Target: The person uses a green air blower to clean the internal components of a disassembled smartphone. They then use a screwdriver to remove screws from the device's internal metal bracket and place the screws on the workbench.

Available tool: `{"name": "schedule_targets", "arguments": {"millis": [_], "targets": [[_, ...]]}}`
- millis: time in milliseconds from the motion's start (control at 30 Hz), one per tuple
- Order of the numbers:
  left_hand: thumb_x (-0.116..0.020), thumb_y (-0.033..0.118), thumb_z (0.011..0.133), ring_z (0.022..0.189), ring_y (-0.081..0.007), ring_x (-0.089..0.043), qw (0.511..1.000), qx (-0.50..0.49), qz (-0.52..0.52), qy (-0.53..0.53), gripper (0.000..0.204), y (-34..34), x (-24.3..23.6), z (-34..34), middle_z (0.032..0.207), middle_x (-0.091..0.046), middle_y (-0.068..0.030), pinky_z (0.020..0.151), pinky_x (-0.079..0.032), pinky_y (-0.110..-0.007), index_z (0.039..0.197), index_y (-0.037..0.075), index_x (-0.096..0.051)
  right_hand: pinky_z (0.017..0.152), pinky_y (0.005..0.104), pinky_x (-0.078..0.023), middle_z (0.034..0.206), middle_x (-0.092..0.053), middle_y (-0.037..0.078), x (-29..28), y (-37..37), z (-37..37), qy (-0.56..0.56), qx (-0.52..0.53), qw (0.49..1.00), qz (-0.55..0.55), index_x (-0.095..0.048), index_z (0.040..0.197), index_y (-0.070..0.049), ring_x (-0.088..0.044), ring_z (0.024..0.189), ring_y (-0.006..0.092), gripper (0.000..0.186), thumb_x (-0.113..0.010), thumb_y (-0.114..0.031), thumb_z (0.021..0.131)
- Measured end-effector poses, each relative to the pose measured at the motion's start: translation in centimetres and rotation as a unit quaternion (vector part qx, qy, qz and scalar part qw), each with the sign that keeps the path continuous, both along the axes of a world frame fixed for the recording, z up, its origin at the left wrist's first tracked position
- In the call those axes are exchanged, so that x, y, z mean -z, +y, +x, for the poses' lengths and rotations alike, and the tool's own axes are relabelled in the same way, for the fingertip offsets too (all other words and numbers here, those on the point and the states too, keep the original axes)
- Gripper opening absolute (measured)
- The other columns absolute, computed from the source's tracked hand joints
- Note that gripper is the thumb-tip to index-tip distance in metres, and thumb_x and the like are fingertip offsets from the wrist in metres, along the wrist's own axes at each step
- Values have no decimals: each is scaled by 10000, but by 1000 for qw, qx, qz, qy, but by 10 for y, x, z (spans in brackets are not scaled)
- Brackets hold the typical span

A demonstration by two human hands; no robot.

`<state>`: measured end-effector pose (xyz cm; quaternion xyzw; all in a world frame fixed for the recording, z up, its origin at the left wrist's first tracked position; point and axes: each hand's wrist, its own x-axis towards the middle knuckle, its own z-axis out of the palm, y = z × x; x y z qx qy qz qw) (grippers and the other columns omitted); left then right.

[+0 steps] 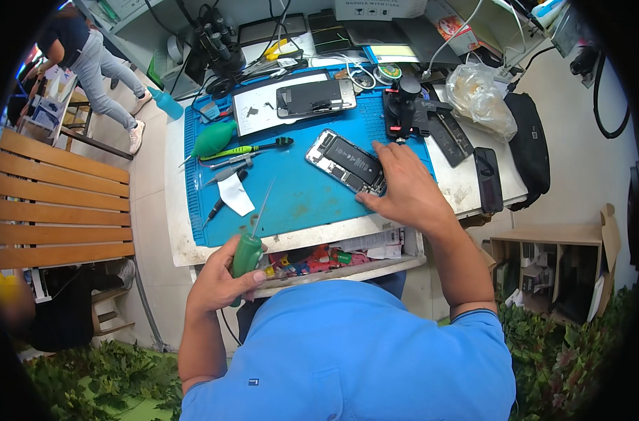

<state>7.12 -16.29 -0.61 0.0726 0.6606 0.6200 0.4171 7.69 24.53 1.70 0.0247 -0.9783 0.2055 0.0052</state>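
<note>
My left hand (228, 274) is closed around a green-handled tool (248, 254) with a long, thin metal shaft pointing up over the front of the blue mat (298, 203). A black cord hangs below that hand. My right hand (404, 189) grips the right end of an opened phone (344, 160) lying slanted on the mat, its battery and inner parts showing. Behind it, a phone screen assembly (312, 98) rests on a white-topped pad (253, 123). Left of the phone lie a green air blower (214, 139), a green brush (253, 149), small tools and a white paper scrap (235, 194).
Cables, a black clamp-like device (404, 105), a plastic bag (477, 102) and a black pouch (526, 151) crowd the bench's back and right. An open drawer (411, 261) is below the mat. A slatted wooden bench (60, 203), a standing person (91, 63) and a seated person are at left.
</note>
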Motion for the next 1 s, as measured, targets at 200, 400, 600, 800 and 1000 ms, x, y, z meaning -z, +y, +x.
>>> {"name": "schedule_targets", "arguments": {"millis": [200, 400, 600, 800, 1000], "targets": [[-907, 140, 986, 1080, -135, -715, 977, -41, -28, 208, 720, 18, -1, 8, 1255, -695, -139, 738, -643, -301, 1572, -41, -531, 1046, 503, -586, 1297, -692, 296, -10, -9, -14, -60, 21, 997, -34, -600, 1450, 127, -712, 1164, 417, 880, -948, -320, 777], [-841, 95, 1024, 940, -139, -726, 997, -34, 39, 50, 818, 7, -2, 3, 1273, -708, -154, 709, -640, -313, 1688, -44, -385, 692, 329, -586, 1009, -787, 130, -1, 0, -22, -172, 47, 931, -319, -591, 1470, 104, -747, 813, 177, 731, -915, -297, 951], [-644, 211, 1140, 701, -136, -662, 989, -66, 128, -18, 631, 3, 4, 5, 1202, -696, -172, 537, -548, -271, 1677, -36, -420, 460, 285, -569, 932, -816, 113, 31, -13, 3, -265, 54, 732, -625, -578, 1434, 24, -708, 567, 139, 412, -731, -213, 1134], [-536, 289, 1168, 589, -149, -636, 993, -64, 96, -14, 582, -6, -11, 3, 1112, -678, -163, 487, -541, -287, 1631, -60, -485, 515, 359, -680, 1127, -805, 203, 38, -82, 61, -313, 93, 583, -744, -532, 1423, 10, -797, 684, 225, 326, -619, -187, 1178], [-555, 368, 1119, 529, -139, -600, 997, -66, 45, -11, 635, -2, -16, 7, 1006, -669, -158, 448, -513, -279, 1577, -72, -532, 645, 398, -729, 1184, -812, 238, 53, -97, 77, -351, 93, 571, -736, -615, 1454, 49, -848, 826, 300, 440, -555, -314, 1212]]}}
